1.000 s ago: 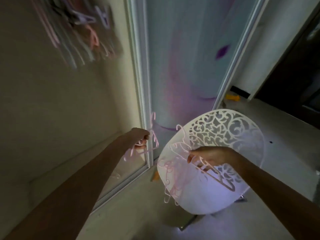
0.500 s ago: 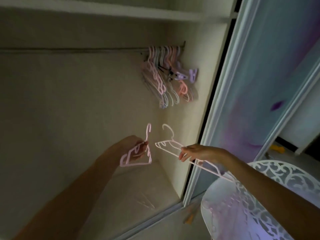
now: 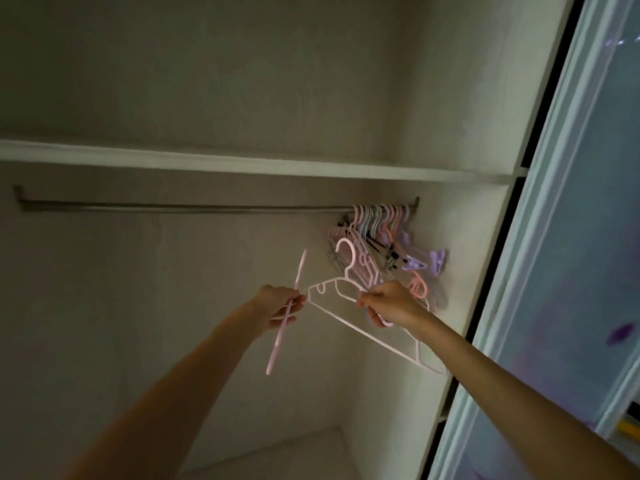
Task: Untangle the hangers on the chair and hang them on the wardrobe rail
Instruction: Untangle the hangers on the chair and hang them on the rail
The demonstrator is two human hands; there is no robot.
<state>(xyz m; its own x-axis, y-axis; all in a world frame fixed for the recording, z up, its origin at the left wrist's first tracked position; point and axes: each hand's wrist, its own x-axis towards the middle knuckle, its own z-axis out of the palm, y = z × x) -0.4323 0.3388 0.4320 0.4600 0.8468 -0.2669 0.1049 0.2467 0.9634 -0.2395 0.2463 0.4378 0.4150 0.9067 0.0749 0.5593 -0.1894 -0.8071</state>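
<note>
My left hand [image 3: 277, 308] grips a pink hanger [image 3: 287, 313] seen edge-on, its hook pointing up. My right hand [image 3: 389, 303] holds a pale pink hanger [image 3: 337, 296] by its shoulder, hook upward, just below the metal wardrobe rail [image 3: 180, 208]. Several pink, blue and purple hangers [image 3: 377, 237] hang bunched at the rail's right end. Both hands are raised below and left of that bunch. The chair is out of view.
A white shelf [image 3: 242, 164] runs above the rail. The wardrobe's right side wall [image 3: 460, 271] stands close behind the hanging bunch. A sliding door [image 3: 571, 271] with a pale frame fills the right side. The rail's left stretch carries nothing.
The view has swung up from the chair to the wardrobe interior. Both hands have risen toward the rail, each carrying its hanger; the left hanger has turned edge-on.
</note>
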